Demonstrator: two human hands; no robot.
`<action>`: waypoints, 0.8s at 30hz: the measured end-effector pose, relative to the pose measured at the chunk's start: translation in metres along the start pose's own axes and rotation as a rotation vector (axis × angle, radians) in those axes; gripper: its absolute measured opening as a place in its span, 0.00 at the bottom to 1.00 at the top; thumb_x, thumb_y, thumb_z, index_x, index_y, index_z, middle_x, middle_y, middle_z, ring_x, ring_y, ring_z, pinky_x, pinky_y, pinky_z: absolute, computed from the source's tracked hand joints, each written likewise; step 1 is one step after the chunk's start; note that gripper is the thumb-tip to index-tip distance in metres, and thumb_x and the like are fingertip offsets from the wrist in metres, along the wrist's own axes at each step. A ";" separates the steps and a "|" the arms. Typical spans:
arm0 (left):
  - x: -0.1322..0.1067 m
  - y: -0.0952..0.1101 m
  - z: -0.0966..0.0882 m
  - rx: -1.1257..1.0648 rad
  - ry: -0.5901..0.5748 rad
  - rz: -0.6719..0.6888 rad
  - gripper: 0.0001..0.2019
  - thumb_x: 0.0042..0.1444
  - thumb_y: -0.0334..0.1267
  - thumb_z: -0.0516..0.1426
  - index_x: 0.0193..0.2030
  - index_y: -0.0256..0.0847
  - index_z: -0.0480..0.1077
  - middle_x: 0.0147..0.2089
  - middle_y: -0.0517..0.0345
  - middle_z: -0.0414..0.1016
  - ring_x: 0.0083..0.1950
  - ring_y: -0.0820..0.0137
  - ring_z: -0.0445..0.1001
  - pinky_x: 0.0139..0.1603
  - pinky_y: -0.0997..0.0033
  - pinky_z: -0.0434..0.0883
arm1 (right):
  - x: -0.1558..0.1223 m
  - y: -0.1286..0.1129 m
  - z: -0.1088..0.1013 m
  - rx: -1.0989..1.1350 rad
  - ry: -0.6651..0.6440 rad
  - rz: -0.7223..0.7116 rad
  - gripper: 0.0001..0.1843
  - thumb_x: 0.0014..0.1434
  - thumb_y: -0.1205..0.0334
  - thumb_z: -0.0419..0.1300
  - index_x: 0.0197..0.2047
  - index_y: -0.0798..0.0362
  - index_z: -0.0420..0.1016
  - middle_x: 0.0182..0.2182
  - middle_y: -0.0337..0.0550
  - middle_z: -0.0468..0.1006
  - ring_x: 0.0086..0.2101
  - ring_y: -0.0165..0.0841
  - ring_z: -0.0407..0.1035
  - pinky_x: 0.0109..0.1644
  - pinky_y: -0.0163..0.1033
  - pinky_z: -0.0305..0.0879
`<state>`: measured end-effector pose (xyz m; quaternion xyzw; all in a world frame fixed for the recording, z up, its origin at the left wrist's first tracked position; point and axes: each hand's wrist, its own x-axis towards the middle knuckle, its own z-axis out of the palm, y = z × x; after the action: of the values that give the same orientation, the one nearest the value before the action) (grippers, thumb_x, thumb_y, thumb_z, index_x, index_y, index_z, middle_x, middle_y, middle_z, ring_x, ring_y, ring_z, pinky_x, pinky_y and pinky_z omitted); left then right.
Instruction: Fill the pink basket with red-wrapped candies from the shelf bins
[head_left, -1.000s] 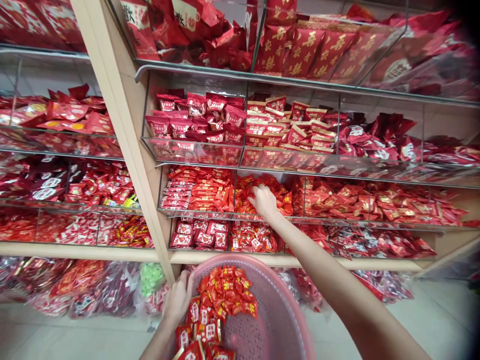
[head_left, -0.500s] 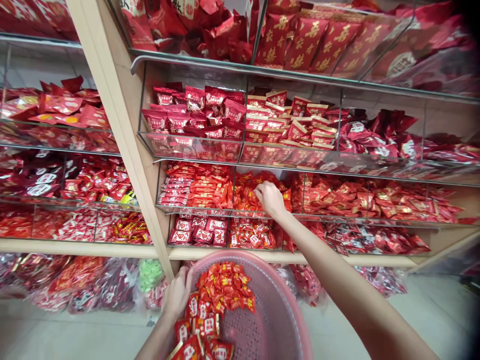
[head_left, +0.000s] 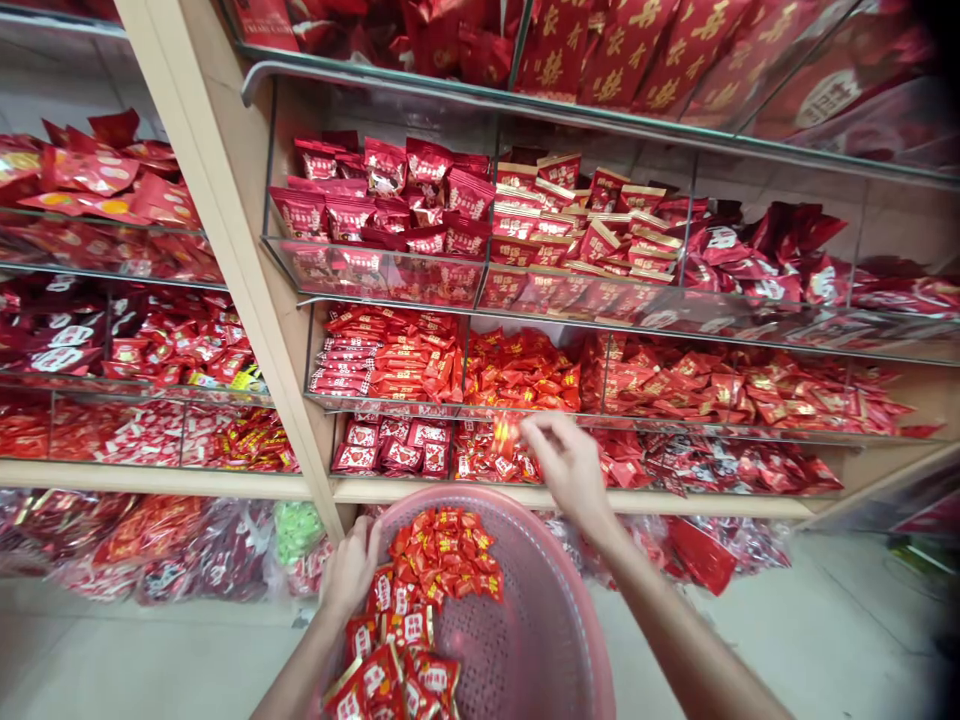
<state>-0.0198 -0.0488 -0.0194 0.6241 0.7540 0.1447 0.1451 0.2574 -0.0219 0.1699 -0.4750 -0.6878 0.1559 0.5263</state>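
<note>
One pink basket (head_left: pixel 536 630) is occupying the lower centre of the frame, carrying small red-and-yellow sweets (head_left: pixel 450 555) and larger red packets (head_left: pixel 375 685) on its left side. One left hand (head_left: pixel 351 570) is curling around its upper-left rim. One right hand (head_left: pixel 571 468), right of centre, is pinching a blurred red-orange piece (head_left: pixel 506 435) between thumb and fingers. Loose sweets (head_left: pixel 521 370) are filling a shelf compartment (head_left: pixel 525 410) just above.

Tiered wooden shelf (head_left: pixel 712 503), packed: small red candies (head_left: pixel 517 370) on lower levels, bigger red packets (head_left: pixel 570 230) higher up. Pale tiled floor (head_left: pixel 847 610): filled plastic bags (head_left: pixel 225 545) on it, below shelf level.
</note>
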 end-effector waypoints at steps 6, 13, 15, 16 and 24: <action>-0.001 0.002 -0.002 -0.002 -0.023 -0.034 0.23 0.60 0.51 0.34 0.46 0.42 0.62 0.37 0.51 0.76 0.39 0.63 0.74 0.34 0.70 0.61 | -0.109 0.084 0.047 0.207 -0.229 0.493 0.17 0.54 0.47 0.52 0.26 0.53 0.68 0.22 0.41 0.73 0.26 0.33 0.67 0.30 0.35 0.63; -0.001 0.001 0.000 -0.022 0.004 -0.016 0.24 0.59 0.52 0.34 0.45 0.42 0.63 0.40 0.51 0.75 0.39 0.64 0.74 0.35 0.70 0.62 | -0.159 0.140 0.065 0.526 -0.088 1.185 0.12 0.40 0.55 0.63 0.21 0.52 0.64 0.19 0.42 0.75 0.25 0.35 0.72 0.29 0.36 0.66; 0.000 0.000 0.000 -0.022 0.004 -0.018 0.24 0.59 0.52 0.34 0.45 0.42 0.63 0.40 0.51 0.75 0.39 0.63 0.74 0.34 0.70 0.62 | -0.166 0.141 0.064 0.685 -0.056 1.336 0.11 0.40 0.59 0.64 0.24 0.54 0.66 0.23 0.45 0.77 0.29 0.35 0.73 0.34 0.37 0.68; 0.000 0.000 0.000 -0.021 0.002 -0.021 0.24 0.59 0.52 0.34 0.45 0.43 0.63 0.40 0.50 0.76 0.39 0.63 0.74 0.34 0.70 0.61 | -0.168 0.141 0.064 0.725 -0.038 1.380 0.11 0.39 0.61 0.64 0.25 0.55 0.67 0.25 0.46 0.77 0.30 0.35 0.74 0.36 0.37 0.68; -0.001 0.001 -0.001 -0.025 -0.004 -0.030 0.24 0.59 0.52 0.34 0.45 0.42 0.63 0.40 0.51 0.76 0.39 0.63 0.74 0.34 0.70 0.61 | -0.179 0.147 0.068 0.763 0.164 1.365 0.17 0.34 0.65 0.67 0.24 0.54 0.62 0.25 0.40 0.75 0.34 0.38 0.74 0.40 0.40 0.69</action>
<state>-0.0190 -0.0492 -0.0184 0.6113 0.7609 0.1507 0.1568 0.2696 -0.0751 -0.0654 -0.5890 -0.1020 0.6346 0.4899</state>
